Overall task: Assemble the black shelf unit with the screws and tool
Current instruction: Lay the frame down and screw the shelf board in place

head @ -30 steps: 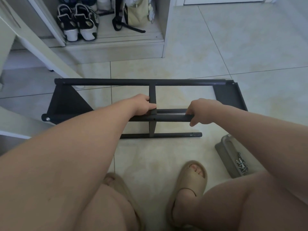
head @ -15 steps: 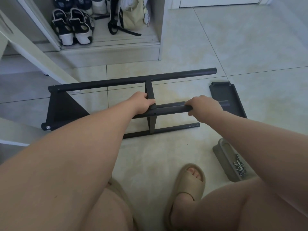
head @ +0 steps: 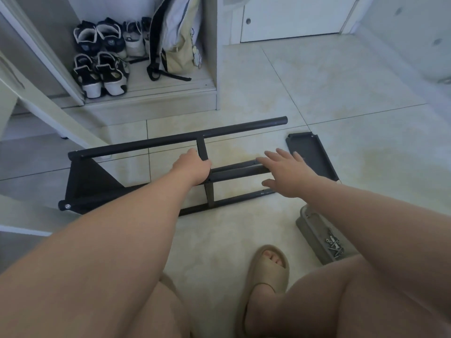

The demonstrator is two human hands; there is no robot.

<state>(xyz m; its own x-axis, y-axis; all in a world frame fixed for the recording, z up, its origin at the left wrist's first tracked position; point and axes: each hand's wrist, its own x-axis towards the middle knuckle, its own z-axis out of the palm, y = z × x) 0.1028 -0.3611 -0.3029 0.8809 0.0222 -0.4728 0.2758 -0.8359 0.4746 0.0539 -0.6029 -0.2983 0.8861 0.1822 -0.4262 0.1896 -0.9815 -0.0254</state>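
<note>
The left hand (head: pixel 192 168), arm stretched forward, is curled round a middle bar of the black shelf frame (head: pixel 170 140), which lies on the floor beneath it. The right hand (head: pixel 289 175) is flat, fingers spread, over the bars' free ends. A loose side panel (head: pixel 313 154) lies just beyond its fingertips, and the screws (head: pixel 334 246) sit in a grey tray (head: pixel 311 234) beside that forearm.

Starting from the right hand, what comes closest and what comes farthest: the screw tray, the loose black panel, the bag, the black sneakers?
1. the loose black panel, just past the right hand
2. the screw tray, on the floor by the right knee
3. the bag, back in the cupboard
4. the black sneakers, left of the bag
</note>
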